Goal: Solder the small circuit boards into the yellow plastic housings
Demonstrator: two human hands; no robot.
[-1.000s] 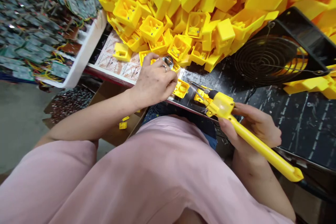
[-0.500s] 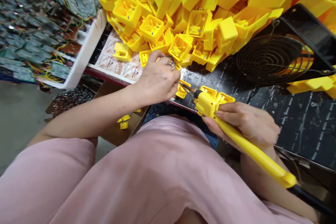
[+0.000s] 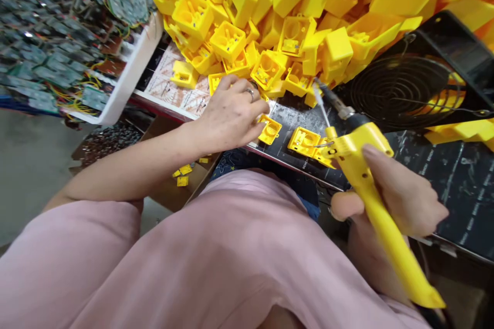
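My right hand (image 3: 405, 195) is wrapped around a yellow soldering gun (image 3: 370, 180), whose dark tip and thin solder guide point up and away, raised above the bench. My left hand (image 3: 235, 113) rests palm down at the bench edge, its thumb and forefinger at the left side of a small open yellow plastic case (image 3: 270, 130). The undersides of its fingers are partly hidden. Just right of that case lie more small yellow cases (image 3: 304, 141), partly behind the gun's front end.
A big heap of yellow plastic housings (image 3: 266, 25) covers the back of the black bench (image 3: 436, 164). To the right stands a black fan (image 3: 401, 87). A white tray (image 3: 133, 69) piled with wired circuit boards (image 3: 50, 41) is at left, above an open cardboard box (image 3: 165, 185).
The soldering gun has lifted off the small case and swung right with my right hand, its tip now pointing upward. My left hand stays by the case, its fingers slightly looser.
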